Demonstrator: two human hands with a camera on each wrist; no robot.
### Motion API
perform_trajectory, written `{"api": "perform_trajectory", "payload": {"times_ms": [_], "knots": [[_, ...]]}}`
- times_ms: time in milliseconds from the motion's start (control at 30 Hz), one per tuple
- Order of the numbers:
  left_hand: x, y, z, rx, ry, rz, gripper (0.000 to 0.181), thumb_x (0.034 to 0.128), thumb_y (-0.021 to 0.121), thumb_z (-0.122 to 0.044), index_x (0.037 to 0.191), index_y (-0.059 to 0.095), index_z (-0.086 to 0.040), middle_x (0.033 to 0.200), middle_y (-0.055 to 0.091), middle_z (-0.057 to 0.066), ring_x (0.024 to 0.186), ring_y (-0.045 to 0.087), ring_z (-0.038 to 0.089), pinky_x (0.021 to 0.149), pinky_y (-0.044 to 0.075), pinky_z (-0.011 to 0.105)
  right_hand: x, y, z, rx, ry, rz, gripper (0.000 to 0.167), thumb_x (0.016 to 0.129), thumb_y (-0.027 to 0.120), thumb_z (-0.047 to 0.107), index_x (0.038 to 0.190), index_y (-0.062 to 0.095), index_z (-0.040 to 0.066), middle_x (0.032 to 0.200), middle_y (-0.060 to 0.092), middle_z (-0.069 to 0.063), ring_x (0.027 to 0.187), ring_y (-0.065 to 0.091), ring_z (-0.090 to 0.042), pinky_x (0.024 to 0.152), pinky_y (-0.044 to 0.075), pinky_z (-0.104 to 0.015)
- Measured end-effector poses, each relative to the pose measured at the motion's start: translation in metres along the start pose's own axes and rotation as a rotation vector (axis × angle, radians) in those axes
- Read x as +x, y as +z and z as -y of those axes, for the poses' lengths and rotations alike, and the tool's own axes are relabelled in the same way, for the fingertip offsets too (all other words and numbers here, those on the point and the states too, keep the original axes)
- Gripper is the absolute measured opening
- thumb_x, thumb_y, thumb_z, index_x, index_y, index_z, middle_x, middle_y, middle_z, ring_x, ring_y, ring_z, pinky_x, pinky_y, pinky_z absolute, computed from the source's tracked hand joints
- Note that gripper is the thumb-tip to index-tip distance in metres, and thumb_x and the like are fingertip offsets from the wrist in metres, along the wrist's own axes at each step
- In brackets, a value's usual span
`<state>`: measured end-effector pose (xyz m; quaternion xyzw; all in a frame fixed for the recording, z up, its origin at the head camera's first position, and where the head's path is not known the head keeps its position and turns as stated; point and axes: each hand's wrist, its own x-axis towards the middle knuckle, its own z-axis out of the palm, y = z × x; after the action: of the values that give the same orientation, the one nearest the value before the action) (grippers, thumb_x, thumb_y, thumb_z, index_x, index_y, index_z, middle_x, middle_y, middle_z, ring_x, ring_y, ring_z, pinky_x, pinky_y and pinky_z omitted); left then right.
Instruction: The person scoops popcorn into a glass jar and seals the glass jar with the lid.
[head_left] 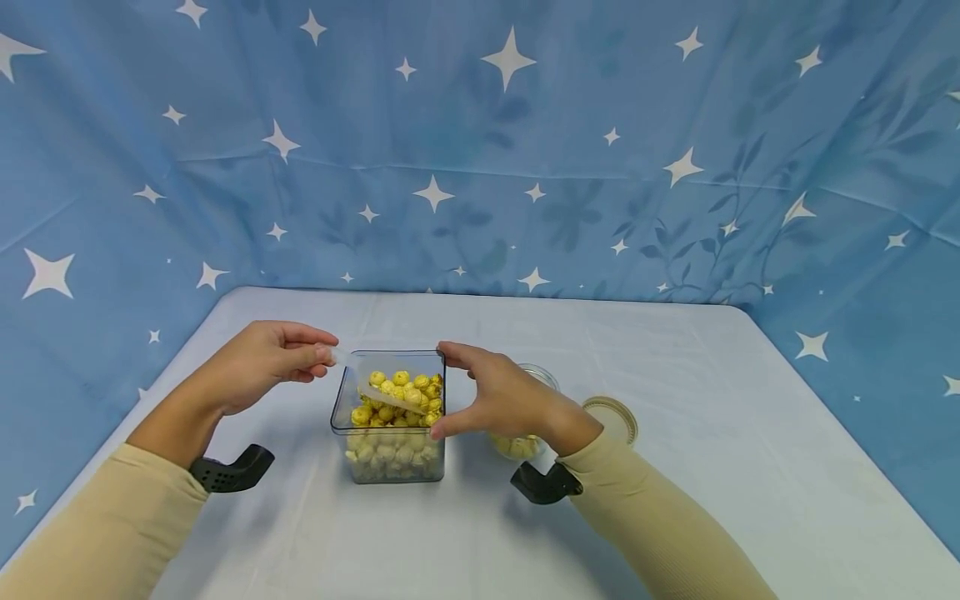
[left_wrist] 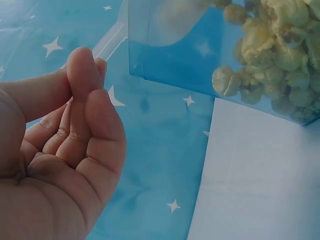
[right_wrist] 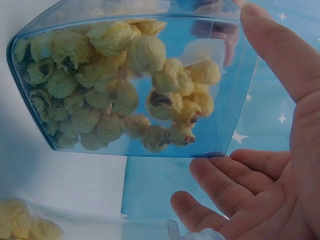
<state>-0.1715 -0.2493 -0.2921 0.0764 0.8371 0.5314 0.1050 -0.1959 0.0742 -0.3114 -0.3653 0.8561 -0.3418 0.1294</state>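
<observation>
A clear square container (head_left: 363,472) of yellow popcorn (head_left: 401,392) stands between the hands. My left hand (head_left: 255,367) pinches the handle of a translucent scoop (head_left: 345,358) at the container's left; the scoop slants over the rim into the popcorn. In the left wrist view, thumb and fingertips of the hand (left_wrist: 75,140) meet on the handle (left_wrist: 111,45). My right hand (head_left: 513,400) holds the container's right side, thumb at the near corner, fingers at the far one. The right wrist view shows thumb and fingers of that hand (right_wrist: 295,125) at the container's edges (right_wrist: 212,142).
Partly behind my right hand is a clear jar (head_left: 542,375) with popcorn (head_left: 517,447) in it. To its right, a round gold-rimmed lid (head_left: 631,421) rests on the white table (head_left: 675,367). A blue curtain (head_left: 450,125) with white stars hangs behind.
</observation>
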Motion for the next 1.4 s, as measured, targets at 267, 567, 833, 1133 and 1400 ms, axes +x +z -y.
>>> {"api": "perform_trajectory", "payload": {"times_ms": [267,567,833,1133,1400], "knots": [[-0.001,-0.004,0.003,-0.021,0.007,-0.009,0.041,0.1035,0.057,-0.01,0.135,0.05,0.016,0.108,0.067,0.011,0.091,0.066,0.014,0.083,0.055,0.027,0.0,0.0,0.0,-0.003,0.007,0.004,0.104,0.079,0.086,0.043,0.157,0.029,0.006,0.157,0.038,-0.008,0.141,0.04,-0.023,0.112,0.035,-0.041],[-0.005,-0.01,0.008,-0.063,0.011,-0.02,0.046,0.1038,0.057,-0.014,0.136,0.047,0.017,0.106,0.067,0.007,0.09,0.065,0.012,0.083,0.055,0.027,0.0,0.0,-0.001,0.009,0.004,0.009,0.103,0.079,0.087,0.04,0.157,0.028,0.005,0.157,0.037,-0.008,0.141,0.039,-0.022,0.113,0.034,-0.04],[-0.005,-0.007,0.016,-0.141,0.034,-0.001,0.045,0.1043,0.055,-0.011,0.135,0.044,0.02,0.102,0.067,0.006,0.088,0.065,0.011,0.081,0.055,0.026,0.0,0.0,-0.001,0.015,-0.005,0.008,0.103,0.079,0.087,0.038,0.157,0.029,0.004,0.157,0.037,-0.011,0.141,0.039,-0.023,0.113,0.034,-0.04],[-0.004,-0.001,0.022,-0.219,0.044,0.026,0.046,0.1047,0.053,-0.009,0.136,0.04,0.022,0.098,0.066,0.001,0.086,0.063,0.011,0.079,0.054,0.024,0.001,0.0,-0.001,0.023,-0.008,0.01,0.103,0.079,0.087,0.038,0.157,0.029,0.004,0.157,0.037,-0.011,0.141,0.039,-0.023,0.113,0.034,-0.04],[-0.006,-0.006,0.027,-0.255,0.064,0.026,0.04,0.1053,0.053,-0.009,0.134,0.046,0.017,0.101,0.067,0.003,0.087,0.063,0.011,0.078,0.054,0.024,0.001,0.0,-0.001,0.021,-0.002,0.012,0.103,0.079,0.087,0.038,0.157,0.028,0.004,0.158,0.036,-0.01,0.142,0.039,-0.022,0.112,0.035,-0.038]]}}
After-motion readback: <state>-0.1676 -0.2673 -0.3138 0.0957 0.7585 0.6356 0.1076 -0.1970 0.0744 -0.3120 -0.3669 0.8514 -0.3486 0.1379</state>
